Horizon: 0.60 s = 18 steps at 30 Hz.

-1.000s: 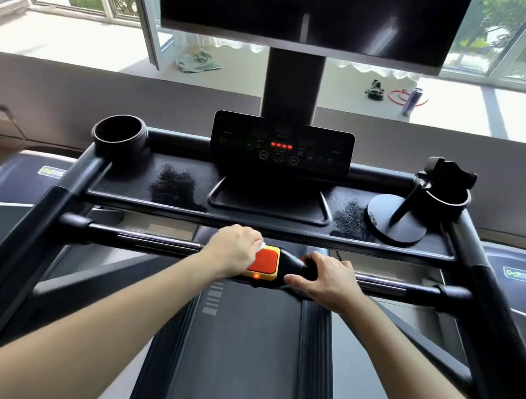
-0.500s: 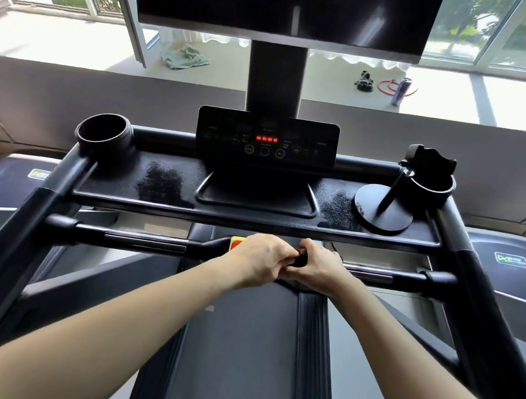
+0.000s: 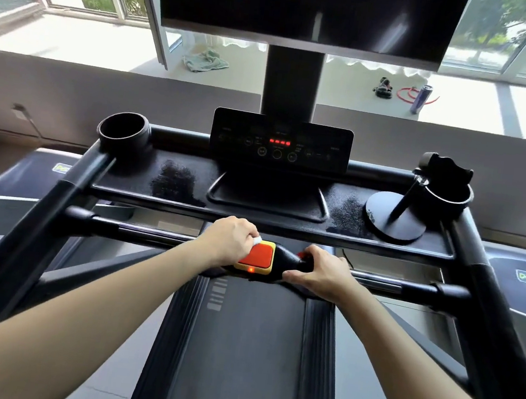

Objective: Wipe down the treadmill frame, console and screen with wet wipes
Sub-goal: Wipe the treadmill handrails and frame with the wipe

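Note:
A black treadmill fills the view: console panel [image 3: 280,142] with red lit digits, dark screen [image 3: 303,7] above, tray [image 3: 184,187] with damp patches. Across the front runs the handlebar [image 3: 140,233] with a red and yellow stop button [image 3: 256,257] at its middle. My left hand [image 3: 227,244] is closed on a white wet wipe [image 3: 256,240], pressed at the button's left edge. My right hand [image 3: 319,273] grips the bar's black centre piece just right of the button.
Cup holders stand at the left [image 3: 123,129] and right [image 3: 447,194] tray corners; a round-based phone stand [image 3: 395,219] sits by the right one. The belt [image 3: 237,354] runs below. A cloth [image 3: 205,60] and a can [image 3: 420,97] lie on the windowsill. Neighbouring treadmills flank both sides.
My left hand slid right over the stop button until it met my right hand, then came back left, uncovering the button. My right hand stayed on the bar.

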Each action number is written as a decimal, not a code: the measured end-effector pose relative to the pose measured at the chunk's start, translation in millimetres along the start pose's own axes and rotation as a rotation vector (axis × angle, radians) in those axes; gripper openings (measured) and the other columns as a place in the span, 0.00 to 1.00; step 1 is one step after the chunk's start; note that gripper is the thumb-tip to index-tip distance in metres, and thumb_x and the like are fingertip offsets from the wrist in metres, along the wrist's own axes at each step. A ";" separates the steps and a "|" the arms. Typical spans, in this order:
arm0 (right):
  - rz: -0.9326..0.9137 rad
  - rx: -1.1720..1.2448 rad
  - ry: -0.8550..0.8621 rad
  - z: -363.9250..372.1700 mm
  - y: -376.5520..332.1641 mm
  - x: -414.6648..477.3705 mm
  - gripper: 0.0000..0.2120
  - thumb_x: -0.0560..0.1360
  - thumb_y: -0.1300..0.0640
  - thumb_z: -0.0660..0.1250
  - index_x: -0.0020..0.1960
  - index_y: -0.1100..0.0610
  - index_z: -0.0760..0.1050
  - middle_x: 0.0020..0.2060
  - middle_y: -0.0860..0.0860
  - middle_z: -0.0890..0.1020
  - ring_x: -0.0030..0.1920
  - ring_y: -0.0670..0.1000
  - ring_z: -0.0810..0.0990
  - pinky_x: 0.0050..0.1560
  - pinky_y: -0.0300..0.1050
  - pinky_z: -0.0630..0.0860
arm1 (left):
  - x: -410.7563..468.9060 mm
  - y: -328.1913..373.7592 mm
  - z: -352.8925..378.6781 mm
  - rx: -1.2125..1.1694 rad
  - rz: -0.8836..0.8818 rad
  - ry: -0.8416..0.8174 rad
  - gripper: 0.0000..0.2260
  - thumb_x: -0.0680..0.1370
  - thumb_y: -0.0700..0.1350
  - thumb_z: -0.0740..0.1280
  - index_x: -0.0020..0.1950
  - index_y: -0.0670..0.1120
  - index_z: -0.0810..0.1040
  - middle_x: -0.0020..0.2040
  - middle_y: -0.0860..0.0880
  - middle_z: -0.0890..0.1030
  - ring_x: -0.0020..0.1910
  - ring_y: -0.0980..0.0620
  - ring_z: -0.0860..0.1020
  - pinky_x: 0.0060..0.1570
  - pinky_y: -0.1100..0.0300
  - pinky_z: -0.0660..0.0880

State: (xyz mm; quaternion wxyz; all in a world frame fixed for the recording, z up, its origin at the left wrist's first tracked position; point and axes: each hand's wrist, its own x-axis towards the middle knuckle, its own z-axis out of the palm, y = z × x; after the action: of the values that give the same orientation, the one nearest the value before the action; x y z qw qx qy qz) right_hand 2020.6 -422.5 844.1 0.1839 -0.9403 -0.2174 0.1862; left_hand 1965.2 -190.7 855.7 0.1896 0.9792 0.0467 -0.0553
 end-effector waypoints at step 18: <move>0.006 -0.030 -0.015 -0.4 -1.6 -1.1 0.29 0.72 0.34 0.70 0.64 0.51 0.72 0.54 0.46 0.81 0.61 0.51 0.78 0.60 0.50 0.62 | -21.6 -3.8 5.5 -0.075 0.055 0.032 0.12 0.85 0.50 0.58 0.51 0.49 0.80 0.47 0.49 0.83 0.49 0.45 0.80 0.47 0.54 0.71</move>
State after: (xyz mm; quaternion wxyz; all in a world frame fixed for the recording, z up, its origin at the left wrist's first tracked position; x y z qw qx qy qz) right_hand 2019.2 -421.8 845.5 0.1677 -0.9422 -0.2188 0.1904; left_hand 1942.8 -190.8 851.9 0.2267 0.9731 0.0247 -0.0324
